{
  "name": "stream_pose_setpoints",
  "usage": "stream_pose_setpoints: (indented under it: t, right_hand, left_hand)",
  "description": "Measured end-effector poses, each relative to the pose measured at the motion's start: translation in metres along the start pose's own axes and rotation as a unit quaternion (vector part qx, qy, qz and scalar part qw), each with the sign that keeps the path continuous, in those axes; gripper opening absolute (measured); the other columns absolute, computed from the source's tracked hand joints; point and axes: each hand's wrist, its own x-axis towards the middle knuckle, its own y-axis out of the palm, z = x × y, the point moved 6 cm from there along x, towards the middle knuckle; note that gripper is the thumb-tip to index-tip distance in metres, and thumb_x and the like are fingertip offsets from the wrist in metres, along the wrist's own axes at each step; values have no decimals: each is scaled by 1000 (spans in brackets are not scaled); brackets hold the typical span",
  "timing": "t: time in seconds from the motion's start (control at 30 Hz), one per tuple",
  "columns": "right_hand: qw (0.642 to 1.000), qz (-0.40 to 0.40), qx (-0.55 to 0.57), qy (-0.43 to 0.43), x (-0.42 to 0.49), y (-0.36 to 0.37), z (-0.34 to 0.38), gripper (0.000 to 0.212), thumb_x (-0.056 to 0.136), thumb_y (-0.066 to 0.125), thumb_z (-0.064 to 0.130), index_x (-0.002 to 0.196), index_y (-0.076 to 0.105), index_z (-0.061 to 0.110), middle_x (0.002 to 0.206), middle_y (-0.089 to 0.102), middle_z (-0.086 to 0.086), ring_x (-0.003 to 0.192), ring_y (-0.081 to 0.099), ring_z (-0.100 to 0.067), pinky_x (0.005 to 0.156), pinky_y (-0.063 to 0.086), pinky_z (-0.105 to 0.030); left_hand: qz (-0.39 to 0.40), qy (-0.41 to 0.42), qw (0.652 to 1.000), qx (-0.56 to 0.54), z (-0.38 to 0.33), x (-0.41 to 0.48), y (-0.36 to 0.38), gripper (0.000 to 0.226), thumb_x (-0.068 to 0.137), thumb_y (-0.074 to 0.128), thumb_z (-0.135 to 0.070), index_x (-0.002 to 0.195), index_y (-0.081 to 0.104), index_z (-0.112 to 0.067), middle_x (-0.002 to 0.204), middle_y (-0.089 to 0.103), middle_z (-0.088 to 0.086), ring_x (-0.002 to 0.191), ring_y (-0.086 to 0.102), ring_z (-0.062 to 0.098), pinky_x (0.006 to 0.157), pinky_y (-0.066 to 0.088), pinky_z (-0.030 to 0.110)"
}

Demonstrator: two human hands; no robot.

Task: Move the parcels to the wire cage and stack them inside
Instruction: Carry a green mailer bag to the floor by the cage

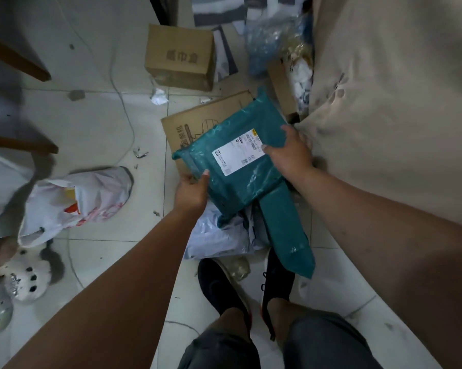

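A teal plastic parcel (232, 166) with a white shipping label is held above the floor at the centre of the view. My left hand (191, 191) grips its near left edge, thumb on top. My right hand (288, 153) grips its right edge by the label. A second, long teal parcel (285, 233) hangs or lies below it, reaching down toward my shoes. A grey-white plastic parcel (219, 235) lies on the floor underneath. No wire cage is in view.
A flattened cardboard sheet (192, 123) lies under the parcels, a closed cardboard box (180, 58) behind it. A white carrier bag (75, 201) and slippers (25, 278) sit left. A large beige fabric surface (397, 102) fills the right side. A thin cable (123, 107) crosses the tiled floor.
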Motion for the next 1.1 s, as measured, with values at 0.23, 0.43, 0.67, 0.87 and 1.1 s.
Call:
stream_pose_setpoints:
  t: [0.23, 0.43, 0.67, 0.87, 1.1]
  right_hand:
    - [999, -6, -42, 22, 31, 10, -35, 96, 86, 74, 53, 164, 24, 27, 166, 32, -5, 151, 33, -31, 124, 26, -44]
    - [997, 0, 41, 68, 46, 9, -41, 92, 79, 78, 51, 158, 36, 29, 156, 47, -5, 143, 46, -33, 120, 38, -49]
    - [995, 1, 78, 58, 50, 8, -43, 70, 71, 77, 52, 135, 60, 30, 132, 68, 2, 115, 68, -25, 102, 56, -44]
    - [990, -40, 119, 58, 38, 7, -45, 56, 78, 84, 39, 121, 56, 17, 132, 55, -5, 111, 62, -26, 93, 54, -38]
    - [982, -68, 170, 36, 2, -2, -30, 53, 78, 86, 41, 105, 48, 17, 106, 57, 3, 94, 63, -19, 72, 52, -30]
  left_hand:
    - [25, -70, 996, -54, 26, 33, 29, 54, 105, 59, -37, 151, 45, -13, 145, 58, 13, 128, 57, 33, 110, 49, 51]
    - [30, -130, 983, -127, 31, 34, 34, 54, 105, 60, -33, 153, 43, -13, 147, 57, 11, 127, 58, 34, 106, 50, 51]
    - [29, -140, 975, -167, 32, 42, 39, 52, 104, 60, -38, 150, 47, -16, 144, 59, 9, 132, 55, 35, 115, 45, 54]
    - [-3, -125, 974, -187, 29, 40, 23, 54, 104, 61, -39, 152, 48, -19, 140, 62, 6, 125, 59, 32, 108, 51, 49]
    - [-27, -73, 970, -232, 13, 20, -15, 47, 100, 63, -47, 145, 55, -36, 124, 69, -11, 114, 66, 21, 80, 55, 35]
